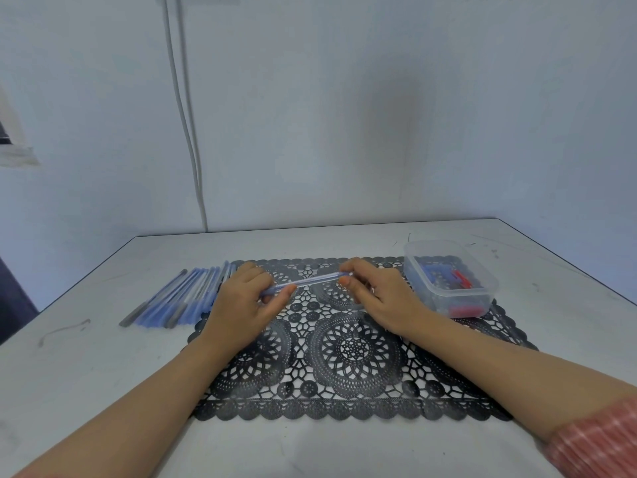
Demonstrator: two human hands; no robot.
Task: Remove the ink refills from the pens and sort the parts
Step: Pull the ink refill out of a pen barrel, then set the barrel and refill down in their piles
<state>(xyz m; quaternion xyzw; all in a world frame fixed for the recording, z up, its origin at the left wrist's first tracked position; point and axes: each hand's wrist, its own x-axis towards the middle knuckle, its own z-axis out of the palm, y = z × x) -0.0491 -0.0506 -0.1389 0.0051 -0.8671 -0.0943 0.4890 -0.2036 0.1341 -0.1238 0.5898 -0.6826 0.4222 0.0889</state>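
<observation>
Two hands are held over a black lace placemat [351, 350] with one blue pen [305, 281] stretched between them. The pen is gripped near its lower end by the left hand [241, 301], thumb laid along the barrel, and its far end is pinched by the fingertips of the right hand [382, 298]. The pen is kept just above the mat, tilted slightly upward toward the right. Whether the refill is partly drawn out cannot be told.

A row of pens [179, 298], blue and grey, is laid side by side on the white table [103, 391] just left of the mat, partly hidden by the left hand. A clear plastic container [451, 281] is set on the mat's far right corner, near the right hand but apart from it; blue and red small parts [448, 276] are seen inside, too blurred to identify. A pink striped sleeve [599, 443] is seen on the right forearm.
</observation>
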